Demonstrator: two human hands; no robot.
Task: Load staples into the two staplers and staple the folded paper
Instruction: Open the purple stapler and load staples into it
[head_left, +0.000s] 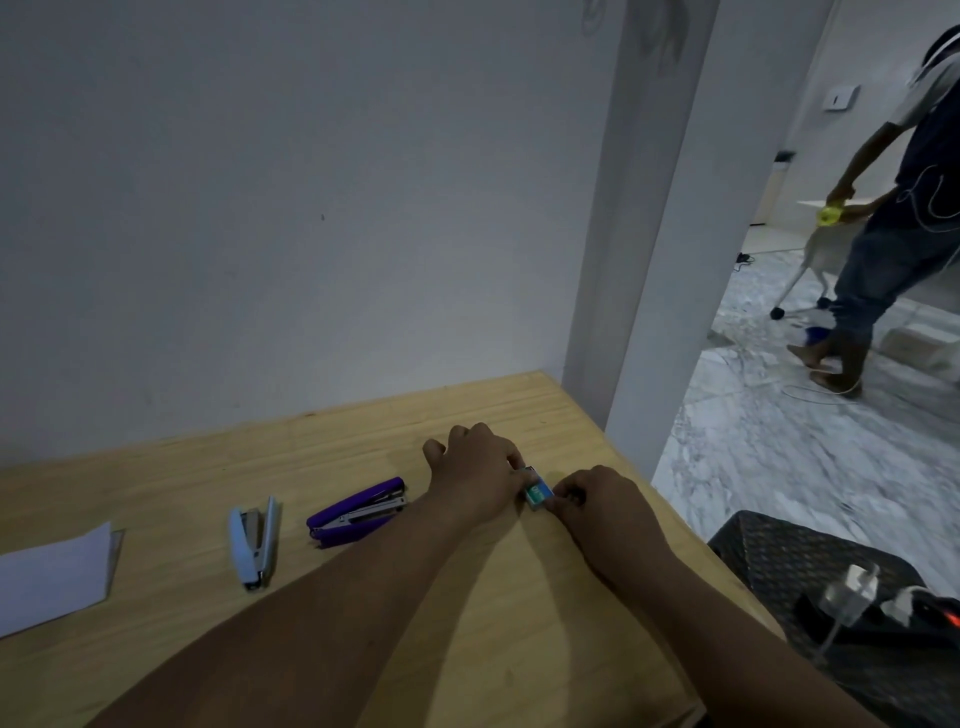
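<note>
Both of our hands are pinching one small teal staple box (536, 493) over the right part of the table: left hand (480, 470) curling thumb and fingers on its far end, right hand (597, 501) gripping its near end. We are seeing a small rectangular cardboard-looking box, its print too blurred to read.

Staplers, two: purple stapler (358, 512) is lying opened just left of our left wrist, its metal staple channel showing between glossy plastic halves; light blue stapler (254, 543) is lying further left, also hinged apart, narrow and smooth. Folded paper (54, 574), one sheet, white, is resting at the left edge, well apart from the box.

Table (519, 649), one, is showing pale wood with visible grain, pushed against a plain matt white wall (311, 208). Right of it, a marbled tile floor (779, 441) is extending away; one person (893, 234) is standing there, far right. Near right, a dark woven-textured basket (769, 551) is holding white plugs.
</note>
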